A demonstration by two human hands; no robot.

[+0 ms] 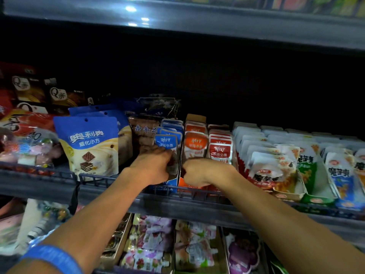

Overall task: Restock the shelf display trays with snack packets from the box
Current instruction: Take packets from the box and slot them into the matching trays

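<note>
Dim shop shelf (177,206) w/ a wire front rail, packed w/ snacks; dark gap above, another shelf up at 12. My left hand (153,167) sits at centre, grip curled round the front blue packets (166,142) in the blue tray (169,183), fingers tucked in among them. Right hand (197,172) just beside it at 3, grip curled over the front lip of the orange tray (182,183), orange packets (195,144) standing upright behind. Red packets (220,150) next row at 3, then white konjac packs (264,171) further right. Blue wafer pouch (90,143) at 9 of my left hand. Blue wristband (53,258) on my left forearm, 7 o'clock. Drink pouches (154,242) on the lower shelf at 6. Box not in view.
</note>
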